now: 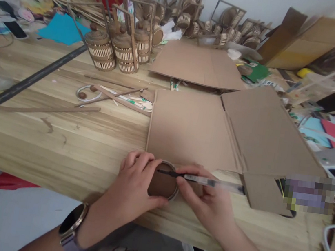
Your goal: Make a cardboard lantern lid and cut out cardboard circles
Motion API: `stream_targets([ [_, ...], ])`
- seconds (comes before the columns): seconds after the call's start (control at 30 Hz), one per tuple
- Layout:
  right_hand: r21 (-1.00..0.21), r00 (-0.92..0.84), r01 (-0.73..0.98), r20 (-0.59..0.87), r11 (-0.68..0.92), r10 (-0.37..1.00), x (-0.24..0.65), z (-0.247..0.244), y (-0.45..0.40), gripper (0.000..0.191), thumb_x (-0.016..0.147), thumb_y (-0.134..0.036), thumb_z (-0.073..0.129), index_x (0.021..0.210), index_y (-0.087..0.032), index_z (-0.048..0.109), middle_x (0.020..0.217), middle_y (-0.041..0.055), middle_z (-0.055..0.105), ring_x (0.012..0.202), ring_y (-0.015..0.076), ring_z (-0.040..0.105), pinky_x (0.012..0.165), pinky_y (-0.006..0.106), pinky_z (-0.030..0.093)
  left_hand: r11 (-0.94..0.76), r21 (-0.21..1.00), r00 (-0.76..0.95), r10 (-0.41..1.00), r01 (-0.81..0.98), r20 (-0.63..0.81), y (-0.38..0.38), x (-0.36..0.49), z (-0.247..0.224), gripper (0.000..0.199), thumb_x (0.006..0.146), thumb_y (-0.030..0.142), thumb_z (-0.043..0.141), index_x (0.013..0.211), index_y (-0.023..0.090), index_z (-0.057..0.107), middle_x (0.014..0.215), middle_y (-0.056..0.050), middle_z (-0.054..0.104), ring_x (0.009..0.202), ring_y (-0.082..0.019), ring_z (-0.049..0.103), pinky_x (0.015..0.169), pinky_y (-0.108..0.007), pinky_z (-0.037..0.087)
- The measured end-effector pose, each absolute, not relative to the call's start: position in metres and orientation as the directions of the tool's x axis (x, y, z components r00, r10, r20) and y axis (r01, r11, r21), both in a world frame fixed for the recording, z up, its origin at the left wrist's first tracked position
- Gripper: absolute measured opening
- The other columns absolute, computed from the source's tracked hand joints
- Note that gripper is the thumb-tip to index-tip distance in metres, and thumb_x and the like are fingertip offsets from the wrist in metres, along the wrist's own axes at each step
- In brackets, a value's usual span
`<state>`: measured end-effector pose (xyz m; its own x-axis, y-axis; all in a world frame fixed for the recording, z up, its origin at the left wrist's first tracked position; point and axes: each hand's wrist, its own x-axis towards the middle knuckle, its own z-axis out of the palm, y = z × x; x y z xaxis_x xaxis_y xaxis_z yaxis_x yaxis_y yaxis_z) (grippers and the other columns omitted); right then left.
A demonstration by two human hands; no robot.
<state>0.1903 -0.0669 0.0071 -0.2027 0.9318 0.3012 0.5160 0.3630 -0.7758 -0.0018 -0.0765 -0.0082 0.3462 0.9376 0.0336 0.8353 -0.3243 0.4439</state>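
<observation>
At the table's near edge, my left hand (132, 189) steadies a thin round ring (174, 193), its fingers on the far left rim and its thumb at the near side. Inside the ring shows a flat brown surface (162, 184) that looks like cardboard. A pen (199, 180) with a dark tip and clear barrel is gripped in my right hand (213, 199). The pen lies almost level, its tip inside the ring near my left fingers. Just beyond both hands is a large flat cardboard sheet (188, 128). Whether the pen tip touches the brown surface, I cannot tell.
Several small lidded bamboo baskets (100, 50) in wooden frames stand at the back left. Wooden strips (61, 109) and a white ring (80, 93) with brown beads lie on the left. An open cardboard box (313, 46) stands back right. A long dark bar (34, 77) crosses the left.
</observation>
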Motion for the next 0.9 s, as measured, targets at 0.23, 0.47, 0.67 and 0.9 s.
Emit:
stream_targets([
  [0.23, -0.778, -0.246, 0.526, 0.247, 0.343, 0.937, 0.183, 0.003, -0.062, 0.012, 0.083, -0.024, 0.06, 0.084, -0.026, 0.072, 0.076, 0.0005, 0.075, 0.073, 0.0192, 0.07, 0.067, 0.031, 0.053, -0.323, 0.436, 0.339, 0.94, 0.84, 0.044, -0.077, -0.003, -0.01, 0.077, 0.061, 0.046, 0.089, 0.125, 0.019, 0.058, 0.118, -0.011, 0.059, 0.111, -0.035, 0.046, 0.096, -0.052, 0.042],
  [0.47, -0.781, -0.282, 0.519, 0.227, 0.347, 0.932, 0.18, -0.002, -0.061, 0.013, 0.083, -0.023, 0.06, 0.085, -0.027, 0.072, 0.076, 0.0, 0.074, 0.076, 0.0197, 0.068, 0.069, 0.032, 0.052, -0.326, 0.432, 0.342, 0.939, 0.841, 0.044, -0.077, -0.003, -0.01, 0.077, 0.062, 0.047, 0.089, 0.126, 0.017, 0.058, 0.119, -0.012, 0.059, 0.112, -0.036, 0.046, 0.096, -0.053, 0.041],
  [0.67, -0.735, -0.255, 0.548, 0.309, 0.4, 0.916, 0.186, -0.003, -0.057, 0.012, 0.087, -0.022, 0.06, 0.088, -0.026, 0.071, 0.079, 0.0011, 0.074, 0.077, 0.0199, 0.068, 0.072, 0.033, 0.052, -0.308, 0.44, 0.332, 0.943, 0.844, 0.022, -0.077, -0.003, -0.01, 0.076, 0.062, 0.046, 0.089, 0.126, 0.02, 0.058, 0.119, -0.011, 0.059, 0.114, -0.036, 0.046, 0.097, -0.051, 0.041],
  [0.9, -0.703, -0.265, 0.528, 0.395, 0.475, 0.88, 0.188, 0.002, -0.061, 0.01, 0.086, -0.019, 0.061, 0.087, -0.025, 0.069, 0.074, 0.0009, 0.072, 0.07, 0.0192, 0.066, 0.066, 0.033, 0.051, -0.309, 0.447, 0.338, 0.941, 0.84, 0.015, -0.076, -0.003, -0.012, 0.078, 0.062, 0.047, 0.089, 0.127, 0.019, 0.057, 0.121, -0.012, 0.058, 0.114, -0.036, 0.044, 0.097, -0.051, 0.04],
])
